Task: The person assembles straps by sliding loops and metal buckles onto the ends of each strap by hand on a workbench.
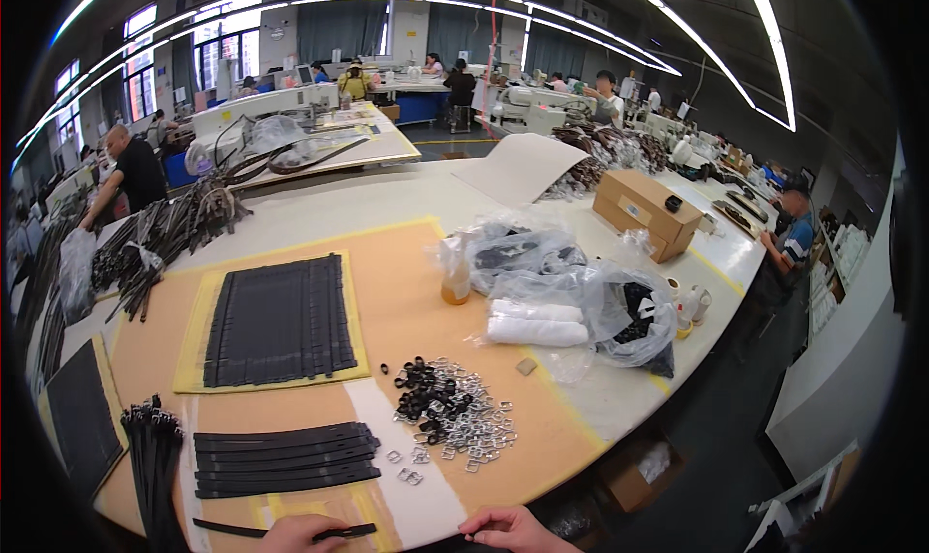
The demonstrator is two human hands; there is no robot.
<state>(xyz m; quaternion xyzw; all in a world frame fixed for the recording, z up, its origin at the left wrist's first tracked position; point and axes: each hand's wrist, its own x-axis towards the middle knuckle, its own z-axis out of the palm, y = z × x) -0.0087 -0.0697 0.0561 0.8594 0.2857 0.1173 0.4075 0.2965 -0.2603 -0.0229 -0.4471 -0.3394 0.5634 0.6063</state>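
Observation:
At the table's near edge my left hand [302, 534] is closed on a black strap [230, 528], which sticks out on both sides of the fingers. My right hand [518, 532] is further right, its thumb and fingertips pinched on a small dark thing too small to make out. Just beyond the left hand lies a row of several black straps [285, 461], side by side. A pile of silver metal buckles [474, 419] and black loops [423, 387] sits beyond the right hand, with a few loose silver buckles [410, 477] nearer.
A bundle of black straps [153, 466] hangs over the near left edge. Beyond are a yellow-edged board covered with black strips [281, 321], clear plastic bags [619, 311], white rolls [537, 323], a bottle [454, 277] and a cardboard box [646, 214]. Other people work further off.

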